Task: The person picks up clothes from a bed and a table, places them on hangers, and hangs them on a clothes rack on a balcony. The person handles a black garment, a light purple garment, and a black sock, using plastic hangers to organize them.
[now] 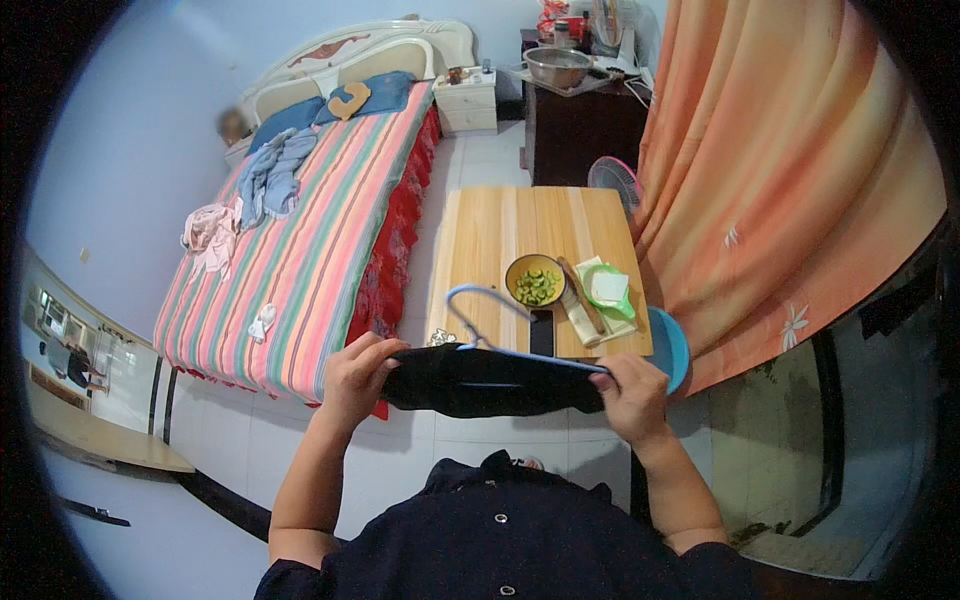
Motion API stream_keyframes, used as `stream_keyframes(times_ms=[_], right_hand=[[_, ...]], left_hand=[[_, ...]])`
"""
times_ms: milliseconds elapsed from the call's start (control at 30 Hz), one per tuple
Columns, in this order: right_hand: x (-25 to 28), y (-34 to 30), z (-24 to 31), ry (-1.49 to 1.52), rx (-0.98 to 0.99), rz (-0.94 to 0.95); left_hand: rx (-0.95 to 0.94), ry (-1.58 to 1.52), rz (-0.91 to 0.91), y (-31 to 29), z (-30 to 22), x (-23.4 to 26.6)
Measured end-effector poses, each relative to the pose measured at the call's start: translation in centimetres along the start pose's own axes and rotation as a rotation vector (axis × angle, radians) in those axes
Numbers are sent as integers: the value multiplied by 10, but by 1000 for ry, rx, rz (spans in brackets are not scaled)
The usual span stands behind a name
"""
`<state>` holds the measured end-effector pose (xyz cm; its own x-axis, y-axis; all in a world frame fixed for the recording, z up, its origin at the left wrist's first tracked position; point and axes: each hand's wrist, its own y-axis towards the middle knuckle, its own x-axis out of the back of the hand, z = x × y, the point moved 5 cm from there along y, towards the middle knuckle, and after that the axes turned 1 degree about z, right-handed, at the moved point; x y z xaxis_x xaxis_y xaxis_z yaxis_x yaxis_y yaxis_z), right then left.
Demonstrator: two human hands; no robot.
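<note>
A light blue clothes hanger (541, 356) carries a black garment (490, 385), held out in front of my chest with the hook pointing away from me. My left hand (357, 378) pinches the garment's left end, where the cloth covers the hanger's shoulder. At the other end, my right hand (634, 393) grips the cloth together with the right tip of the hanger. The garment hangs folded, so its kind is not plain. Beyond the hook stands a wooden table (485, 225) with a bowl of sliced green vegetable (537, 282) on it.
A dark phone (542, 333), a rolling pin (582, 295) and a green basket (612, 305) lie on the table. Beside it are a blue basin (672, 350) and an orange curtain (780, 180). A striped bed (310, 235) with clothes fills the left; a dark cabinet (580, 135) stands behind.
</note>
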<state>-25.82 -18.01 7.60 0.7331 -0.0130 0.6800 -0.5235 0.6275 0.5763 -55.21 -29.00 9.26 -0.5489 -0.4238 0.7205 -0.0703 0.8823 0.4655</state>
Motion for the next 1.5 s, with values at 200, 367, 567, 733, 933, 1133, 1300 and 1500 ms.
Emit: stream_keyframes(times_ms=[200,367,567,733,933,1133,1300,1500], right_hand=[[50,23,-5,-61,-146,-210],[70,13,-3,-45,-307,-308],[81,38,14,-165,-328,-365],[96,42,25,-240,-364,-438],[128,41,51,-357,-313,-593],[183,14,62,-223,-441,-477],[201,-11,79,-586,-298,-453],[280,-87,62,-920,-355,-702]], left_hand=[[-40,-208,96,46,9,1],[-158,-235,204,65,24,3],[-299,-281,178,112,23,3],[-442,-107,23,161,-4,8],[-468,-357,-66,195,-46,5],[-606,-549,30,202,-73,-10],[-407,-786,61,206,-101,-44],[-482,-865,366,214,-206,-112]])
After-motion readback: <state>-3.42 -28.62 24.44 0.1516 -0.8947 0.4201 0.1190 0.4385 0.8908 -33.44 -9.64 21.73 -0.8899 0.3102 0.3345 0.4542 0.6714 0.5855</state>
